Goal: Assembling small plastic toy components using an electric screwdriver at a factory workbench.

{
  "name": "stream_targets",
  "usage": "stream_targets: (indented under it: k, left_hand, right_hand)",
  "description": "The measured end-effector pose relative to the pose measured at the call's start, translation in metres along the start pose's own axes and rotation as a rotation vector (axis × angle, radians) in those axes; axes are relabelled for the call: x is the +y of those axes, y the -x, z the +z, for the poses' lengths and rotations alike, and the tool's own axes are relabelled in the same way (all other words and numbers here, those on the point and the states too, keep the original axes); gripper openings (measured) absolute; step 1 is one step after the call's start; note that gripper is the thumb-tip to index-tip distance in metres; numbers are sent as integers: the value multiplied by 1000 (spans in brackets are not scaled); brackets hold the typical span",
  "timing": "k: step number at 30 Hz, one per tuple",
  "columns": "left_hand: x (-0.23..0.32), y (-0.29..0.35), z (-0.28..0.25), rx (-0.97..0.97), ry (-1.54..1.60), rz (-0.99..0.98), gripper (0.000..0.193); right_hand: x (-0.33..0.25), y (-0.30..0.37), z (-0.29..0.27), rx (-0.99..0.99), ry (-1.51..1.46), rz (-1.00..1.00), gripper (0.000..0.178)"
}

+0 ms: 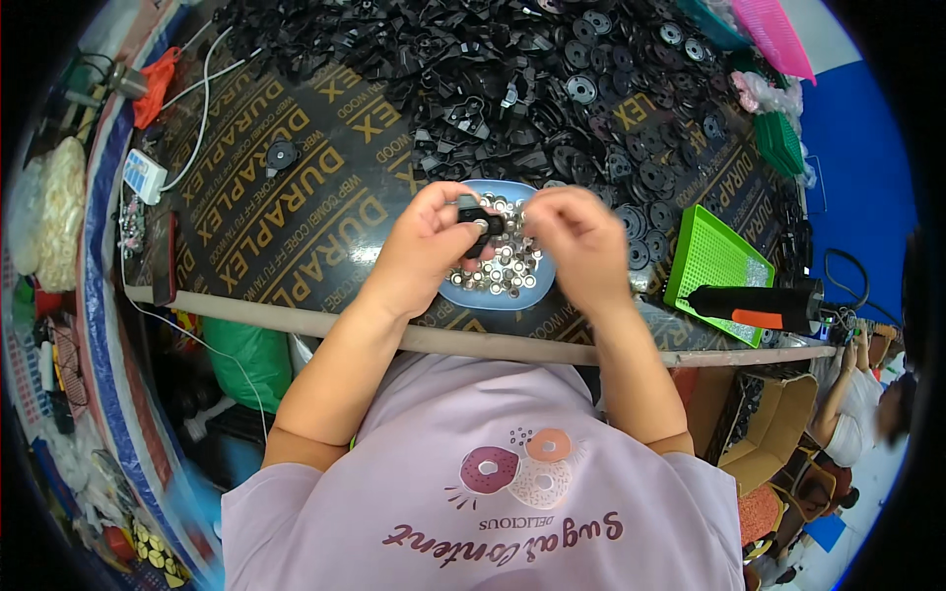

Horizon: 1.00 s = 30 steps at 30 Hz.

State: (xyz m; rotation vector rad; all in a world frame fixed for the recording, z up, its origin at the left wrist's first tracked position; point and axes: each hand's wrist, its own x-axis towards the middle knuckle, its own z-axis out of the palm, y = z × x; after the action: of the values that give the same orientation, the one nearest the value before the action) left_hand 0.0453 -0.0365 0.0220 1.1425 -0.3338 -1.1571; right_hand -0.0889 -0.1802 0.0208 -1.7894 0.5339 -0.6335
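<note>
My left hand [432, 244] is closed around a small black plastic part [480, 229], thumb on top and a shiny round metal spot showing on it. Just to the right, my right hand [583, 241] has its fingertips pinched together, slightly blurred. Whatever it may hold is too small to make out. Beneath both hands sits a blue oval tray [500, 301], in which lie many small round silver metal pieces [508, 268].
Black plastic parts [463, 123] cover the table's far side, with black discs [650, 177] at right. A green basket [690, 251] stands right, beside a black power screwdriver [754, 307]. One loose part [283, 156], a phone [165, 258] and a power strip [145, 177] lie left.
</note>
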Motion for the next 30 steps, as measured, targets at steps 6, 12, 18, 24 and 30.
stream_targets:
  k: [6, 12, 18, 24, 30]
  left_hand:
    - [2, 0, 0, -4, 128, -49, 26]
    - [5, -3, 5, -45, 174, -61, 30]
    - [5, -1, 4, -30, 186, -73, 32]
    - [1, -5, 4, -99, 239, -80, 38]
    - [3, -1, 10, -162, 260, -66, 41]
  right_hand:
    - [0, -35, -47, -2, 811, -147, 55]
    - [9, -46, -52, 10, 810, -191, 49]
    - [-9, -29, -46, 79, 475, -149, 45]
    - [-20, -14, -34, 43, 437, -252, 47]
    - [-20, -6, -31, -11, 246, -122, 48]
